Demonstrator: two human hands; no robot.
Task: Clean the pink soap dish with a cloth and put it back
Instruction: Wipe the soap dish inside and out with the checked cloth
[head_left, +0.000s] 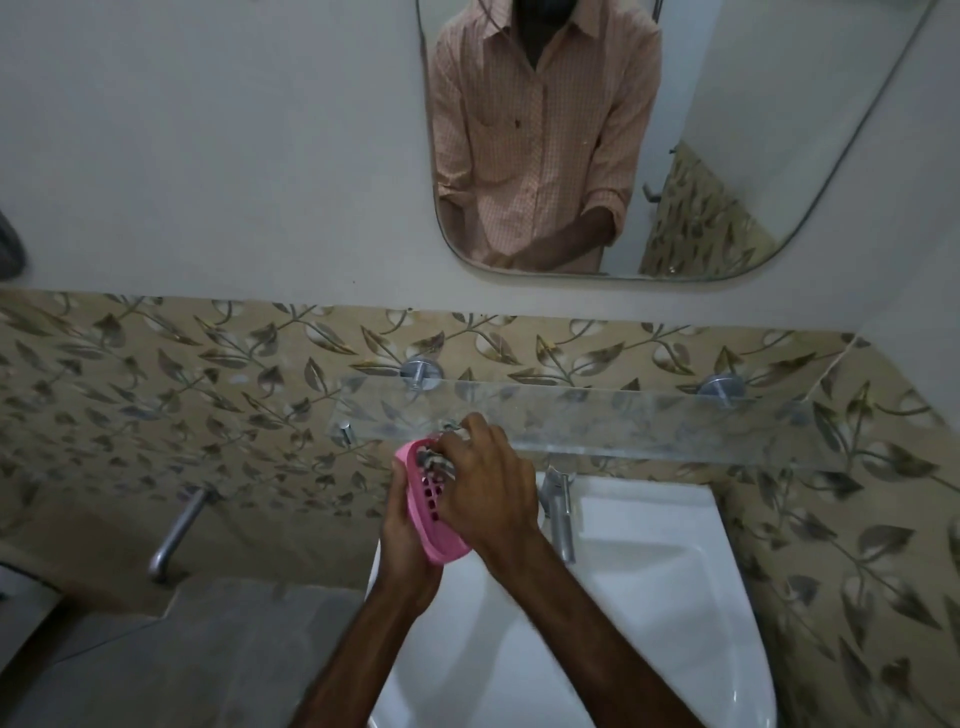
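The pink soap dish (422, 512), oval with drain slots in its floor, is tilted on edge above the white sink. My left hand (404, 545) cups it from below and behind. My right hand (483, 486) lies over the dish with its fingers closed on a small grey-and-white cloth (434, 457), which is pressed into the dish's upper end. Most of the cloth is hidden under my fingers.
A glass shelf (623, 421) on metal brackets runs along the leaf-patterned tiles just behind my hands. A chrome tap (560, 512) stands at the back of the white sink (649, 597). Another metal spout (174, 535) juts from the wall at left. A mirror (727, 156) hangs above.
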